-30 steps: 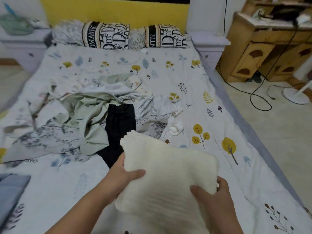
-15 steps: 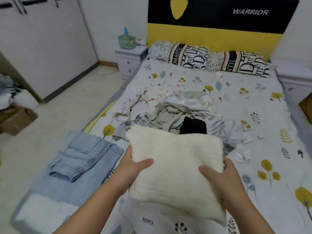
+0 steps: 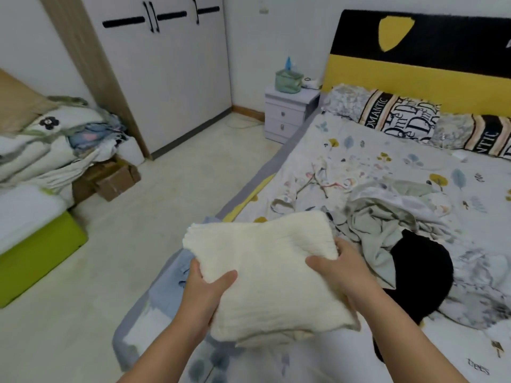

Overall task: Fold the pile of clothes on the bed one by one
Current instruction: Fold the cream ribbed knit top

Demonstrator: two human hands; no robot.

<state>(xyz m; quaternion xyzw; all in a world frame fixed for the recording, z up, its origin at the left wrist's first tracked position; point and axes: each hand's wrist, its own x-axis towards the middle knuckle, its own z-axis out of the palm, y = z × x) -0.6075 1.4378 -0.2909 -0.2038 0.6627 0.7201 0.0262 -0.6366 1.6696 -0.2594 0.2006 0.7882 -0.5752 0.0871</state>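
- Pale floor tiles [image 3: 193, 175] are seen left of the bed [image 3: 387, 150], with open room running to a white wardrobe [image 3: 166, 78].
- Folded cream knitwear [image 3: 265, 269] is held above the bed's left edge, gripped at its near-left corner by the left hand [image 3: 206, 293] and at its right side by the right hand [image 3: 338, 268].
- Light-blue garments [image 3: 168, 283] beneath it are largely hidden.
- Right of the knitwear, the unfolded pile [image 3: 392, 222] and a black garment [image 3: 423, 275] are seen.
- "ROMANTIC" is partly legible on a pillow [image 3: 401, 114]; "trees" is printed on the sheet.
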